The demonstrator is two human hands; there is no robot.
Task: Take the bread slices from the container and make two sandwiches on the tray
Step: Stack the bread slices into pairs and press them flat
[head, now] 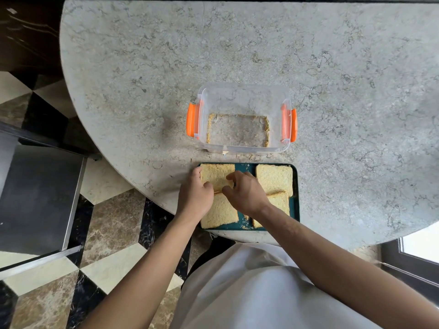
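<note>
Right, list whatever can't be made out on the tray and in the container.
- Head view: where the far-left slice meets the near-left slice is covered by the left hand and right hand; the grip is unclear.
- Head view: most of the near-right slice lies under the right forearm.
- Any filling: none shows between slices; can't tell.
- Container: only a crumb outline visible; nothing finer resolves.
- Tray: near-left rim hidden by bread.

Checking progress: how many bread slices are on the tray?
4: far-left slice under both hands, far-right slice, near-left slice, near-right slice. Stacked slices beneath may be hidden.
</note>
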